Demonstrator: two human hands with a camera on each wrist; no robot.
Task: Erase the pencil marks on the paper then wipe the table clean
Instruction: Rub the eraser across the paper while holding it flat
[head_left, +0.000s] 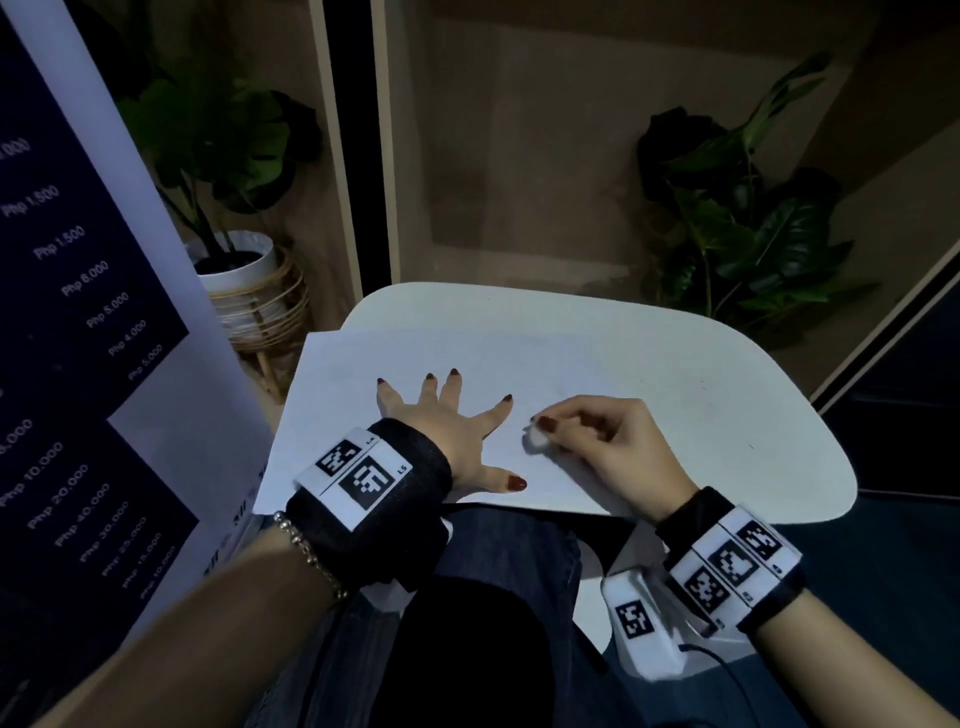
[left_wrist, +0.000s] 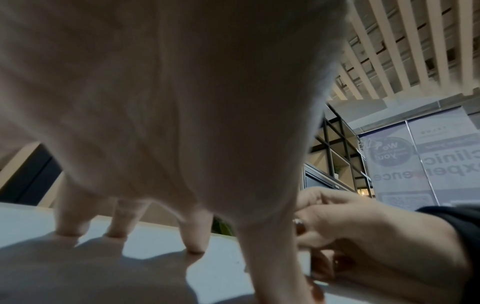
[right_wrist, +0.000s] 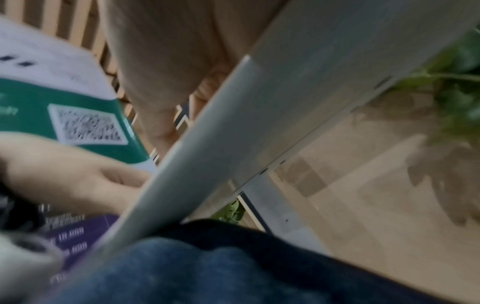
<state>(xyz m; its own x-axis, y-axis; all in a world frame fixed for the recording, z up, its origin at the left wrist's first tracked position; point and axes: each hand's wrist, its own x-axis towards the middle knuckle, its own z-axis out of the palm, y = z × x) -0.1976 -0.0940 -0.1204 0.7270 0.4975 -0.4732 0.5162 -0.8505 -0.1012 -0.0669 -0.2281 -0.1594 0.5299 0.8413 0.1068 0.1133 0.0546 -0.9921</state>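
The white tabletop (head_left: 727, 415) carries one sheet of white paper (head_left: 571, 374); any pencil marks on it are too faint to tell. The left hand (head_left: 447, 431) lies flat on the paper, fingers spread wide and holding nothing. Just beside it, the right hand (head_left: 597, 441) pinches one small white eraser (head_left: 534, 439) against the paper, its grip narrow.

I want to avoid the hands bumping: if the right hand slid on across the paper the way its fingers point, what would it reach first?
Most likely the left hand: the right hand, pinching a small white eraser, points toward its spread index finger and thumb. Only bare paper lies between.
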